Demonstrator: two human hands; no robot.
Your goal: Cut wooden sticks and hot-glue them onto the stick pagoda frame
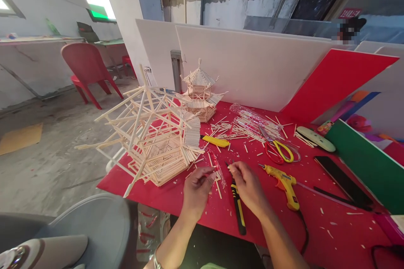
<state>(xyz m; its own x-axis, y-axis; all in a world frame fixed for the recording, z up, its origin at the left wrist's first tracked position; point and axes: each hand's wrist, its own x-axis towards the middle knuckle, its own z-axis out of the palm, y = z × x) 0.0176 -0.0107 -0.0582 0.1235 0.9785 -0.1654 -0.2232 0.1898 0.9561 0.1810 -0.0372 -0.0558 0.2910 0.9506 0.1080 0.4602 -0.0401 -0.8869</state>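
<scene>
My left hand (198, 187) hovers over the near edge of the red table, thumb and fingers pinched; whatever they hold is too small to make out. Facing it, my right hand (245, 180) is also closed in a pinch, its contents hidden. Beneath the right hand lie pliers (238, 212) with black and yellow handles, partly covered by the fingers. Between the hands are thin loose sticks (219, 189) and a strip of clear red-marked wrapper (218, 168). Left of my hands stands a large, partly roofed stick pavilion model (164, 157), its open frame tilted towards me.
A roofed stick pagoda (200, 92) stands behind. A yellow cutter (216, 141), stick bundles (249, 122), scissors (282, 151), a yellow glue gun (285, 185) with cord and a black phone-like slab (342, 180) lie around. White boards (252, 63) border the back; a grey stool (94, 227) is left.
</scene>
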